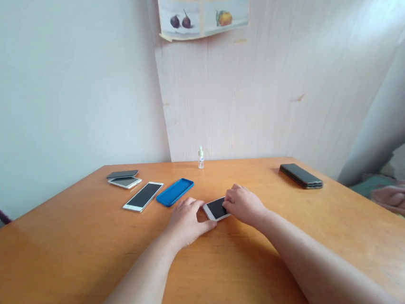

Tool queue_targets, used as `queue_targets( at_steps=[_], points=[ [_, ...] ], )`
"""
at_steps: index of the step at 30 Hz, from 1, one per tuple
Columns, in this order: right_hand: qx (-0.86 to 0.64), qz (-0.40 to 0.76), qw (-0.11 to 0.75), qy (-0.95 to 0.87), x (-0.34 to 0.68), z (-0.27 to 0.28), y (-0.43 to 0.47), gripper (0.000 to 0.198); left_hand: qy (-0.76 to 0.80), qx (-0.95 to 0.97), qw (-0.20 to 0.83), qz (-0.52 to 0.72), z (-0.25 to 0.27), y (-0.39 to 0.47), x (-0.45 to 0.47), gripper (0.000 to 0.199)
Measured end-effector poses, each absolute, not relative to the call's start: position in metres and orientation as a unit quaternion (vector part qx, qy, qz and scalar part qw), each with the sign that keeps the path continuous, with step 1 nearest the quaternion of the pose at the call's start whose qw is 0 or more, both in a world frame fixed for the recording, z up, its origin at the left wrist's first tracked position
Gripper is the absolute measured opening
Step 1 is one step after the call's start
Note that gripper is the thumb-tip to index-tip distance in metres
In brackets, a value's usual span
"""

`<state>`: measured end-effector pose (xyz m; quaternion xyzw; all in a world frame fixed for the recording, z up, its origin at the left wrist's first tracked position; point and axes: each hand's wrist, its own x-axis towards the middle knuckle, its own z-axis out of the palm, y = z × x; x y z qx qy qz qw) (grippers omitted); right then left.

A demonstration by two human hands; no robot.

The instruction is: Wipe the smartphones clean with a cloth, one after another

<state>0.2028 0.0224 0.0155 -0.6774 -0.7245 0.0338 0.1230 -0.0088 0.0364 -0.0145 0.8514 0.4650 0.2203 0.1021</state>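
Note:
A white smartphone (215, 207) with a dark screen lies face up on the wooden table (246, 290). My left hand (188, 220) spans its near left end, the thumb at one corner and the fingers at the other. Over the phone's right part, my right hand (242, 203) is closed, its fingertips curled down on the screen. Whatever those fingers may hold is hidden. Just left of the phone lies an open blue phone case (175, 192). Another white smartphone (143, 196) rests beside the case, face up.
At the table's left edge, a dark flat phone or case (123, 174) leans over a white phone (125, 182). A small pump bottle (201, 158) stands near the wall. Dark phones are stacked (301, 176) at the back right. Fruit pictures (202, 8) hang above.

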Motion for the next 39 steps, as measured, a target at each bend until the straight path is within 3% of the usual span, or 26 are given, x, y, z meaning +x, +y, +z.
queue_targets(
  at_steps=[4,11,19,26,33,39],
  points=[
    [-0.697,0.024,0.119,-0.707,0.208,0.013,0.027,0.024,0.469,0.849,0.108,0.219,-0.014,0.036,-0.009,0.057],
    [-0.586,0.072,0.187,-0.785,0.180,0.007,0.015,0.012,0.463,0.854,0.099,0.215,-0.010,0.034,-0.008,0.046],
    [-0.662,0.040,0.171,-0.728,0.203,0.009,0.028,0.016,0.465,0.851,0.100,0.223,-0.013,0.036,-0.009,0.055],
    [-0.502,0.090,0.173,-0.842,0.177,0.012,0.010,0.021,0.456,0.861,0.089,0.209,-0.008,0.033,-0.006,0.040],
    [-0.671,0.053,0.157,-0.722,0.217,0.007,0.034,0.022,0.468,0.849,0.105,0.222,-0.014,0.036,-0.009,0.058],
    [-0.639,0.052,0.153,-0.752,0.197,0.011,0.022,0.020,0.464,0.852,0.101,0.219,-0.012,0.035,-0.008,0.052]
  ],
)
